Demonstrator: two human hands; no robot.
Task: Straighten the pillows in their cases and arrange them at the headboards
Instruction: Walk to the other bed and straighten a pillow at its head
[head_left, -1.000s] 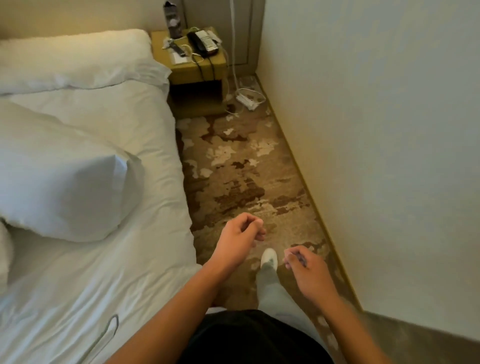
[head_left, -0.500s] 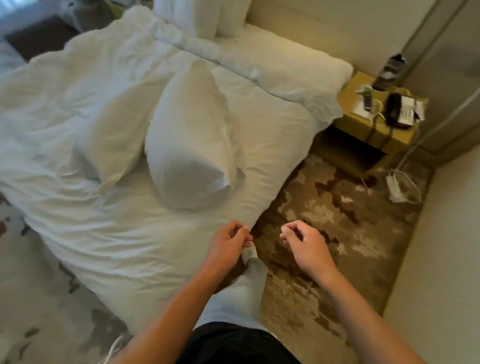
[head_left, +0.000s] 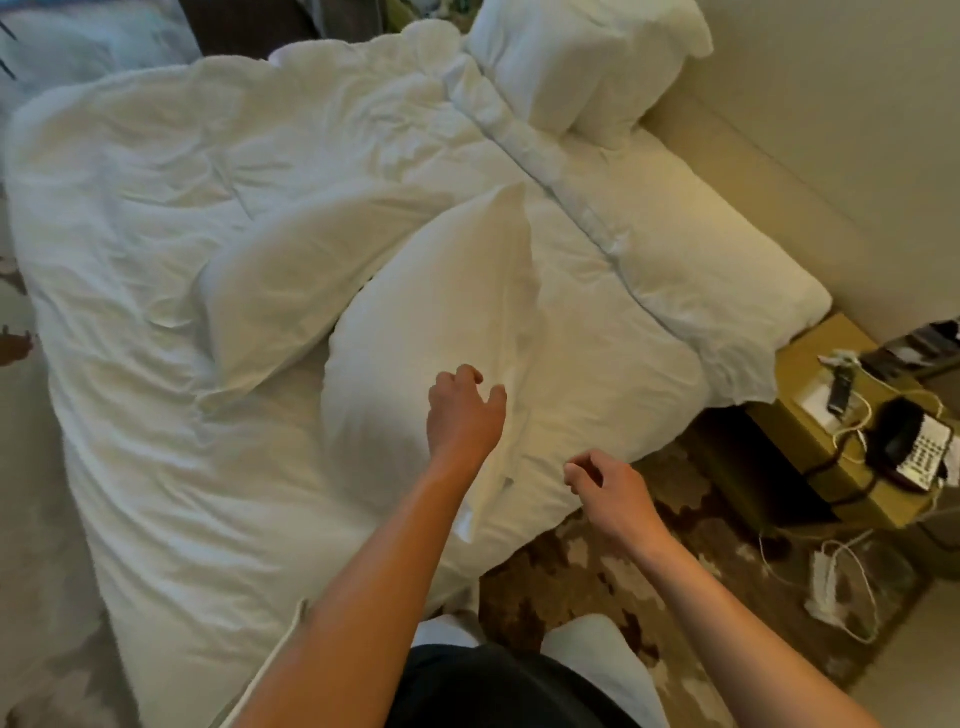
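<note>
— White cotton all over. Which pillow is nearest you?

— The big pillow (head_left: 431, 332) lying in the middle of the bed (head_left: 156, 467), one corner pointing up toward the headboard (head_left: 779, 171), its near end close to the mattress edge. My left hand (head_left: 464, 415) is over its near end, fingers spread and loosely curled, gripping nothing; whether it touches the case I cannot tell.

— And your other hand?

— My right hand (head_left: 608, 486) hangs at the bed's edge just right of that pillow, fingers half curled, empty.

— Any more pillows?

— A second pillow (head_left: 301, 280) lies to the left, its end tucked under the first one. Two more pillows (head_left: 582, 67) stand upright side by side at the far end of the headboard. The rumpled duvet (head_left: 597, 218) is folded back in a band below the headboard.

— What is beside the bed?

— A yellow nightstand (head_left: 810, 415) to the right, with a telephone (head_left: 914, 452) and cables on top. On the patterned carpet (head_left: 597, 571) below lies a white power strip (head_left: 826, 587).
</note>
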